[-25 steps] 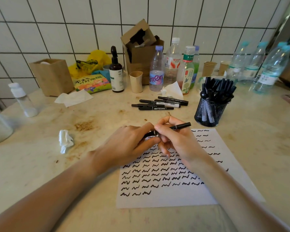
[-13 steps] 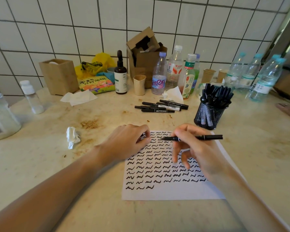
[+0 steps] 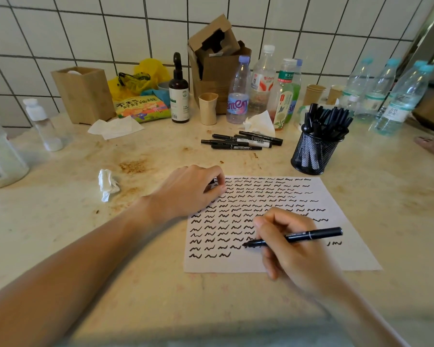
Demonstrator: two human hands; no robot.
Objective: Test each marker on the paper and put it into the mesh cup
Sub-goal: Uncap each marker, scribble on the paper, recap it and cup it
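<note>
— On the paper [image 3: 273, 221], low in the rows of squiggles, your right hand [image 3: 296, 249] has come down since half a second ago; back then it held the marker [image 3: 296, 237] level in the air above the sheet. Now the uncapped tip sits at the end of the second-to-last row.

— And my left hand?

— Your left hand [image 3: 193, 190] has barely shifted. It rests at the sheet's upper left corner with fingers curled; something small and dark shows between thumb and forefinger, probably the cap, though you can't tell for sure from this view.

— What about the containers?

— Your mesh cup [image 3: 313, 156] stands on the tabletop [image 3: 60, 234] just beyond the paper's upper right corner, packed with black markers standing upright. Four loose markers [image 3: 241, 142] lie in a bunch left of the cup, farther back. Behind them are an open cardboard box [image 3: 218, 63], a small paper cup [image 3: 208, 108] and several plastic bottles.

— How is my right hand holding the marker?

— Your thumb and fingers are wrapped round the barrel in a writing grip, the back end pointing right, the side of the hand down on the paper.
</note>
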